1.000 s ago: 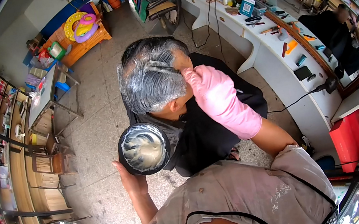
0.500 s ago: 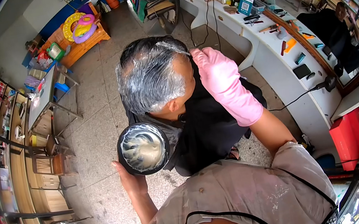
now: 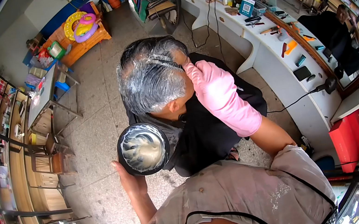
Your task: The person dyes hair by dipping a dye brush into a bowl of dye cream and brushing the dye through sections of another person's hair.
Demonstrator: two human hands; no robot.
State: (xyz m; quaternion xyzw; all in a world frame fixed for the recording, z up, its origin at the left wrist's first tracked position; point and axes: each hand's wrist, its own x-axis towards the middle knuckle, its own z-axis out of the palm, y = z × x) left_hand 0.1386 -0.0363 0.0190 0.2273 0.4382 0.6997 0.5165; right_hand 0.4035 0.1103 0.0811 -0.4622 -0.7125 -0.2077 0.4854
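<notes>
My left hand point(image 3: 132, 183) grips a black bowl point(image 3: 167, 147) from its lower left side, most fingers hidden beneath it. Pale cream point(image 3: 144, 149) coats the inside of the bowl. My right hand point(image 3: 214, 85), in a pink glove, is closed around a tint brush point(image 3: 167, 63); only its thin dark end shows, lying against the hair. The seated person's grey hair point(image 3: 149, 86) has white cream streaked over the top and front. A black cape point(image 3: 213, 130) drapes this person, and the bowl is held just behind their shoulder.
A white counter point(image 3: 243, 38) with tools, cords and a mirror point(image 3: 351, 38) runs along the right. Shelves point(image 3: 5, 139) and a table point(image 3: 43, 93) stand left. A wooden bench point(image 3: 80, 50) with swim rings and a salon chair point(image 3: 163, 9) are farther back.
My right hand has moved down and slightly left, bringing the brush from the front hairline back across the top of the hair. The left hand and bowl have stayed in place.
</notes>
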